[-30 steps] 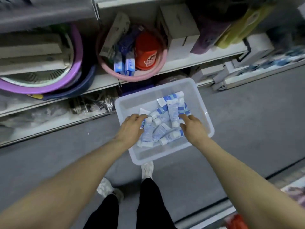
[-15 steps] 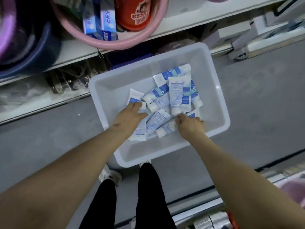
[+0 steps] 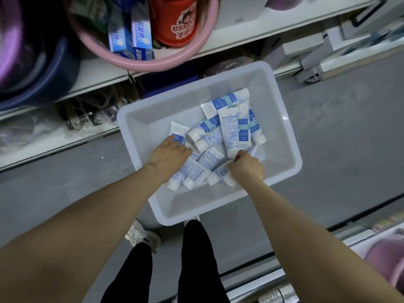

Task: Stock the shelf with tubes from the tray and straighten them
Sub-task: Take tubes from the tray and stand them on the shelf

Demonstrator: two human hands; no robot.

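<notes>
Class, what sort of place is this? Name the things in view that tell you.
Probably a shop aisle: white shelving holding a pink basin of boxed toothpaste, and a tray of matching tubes on the floor for stocking.
</notes>
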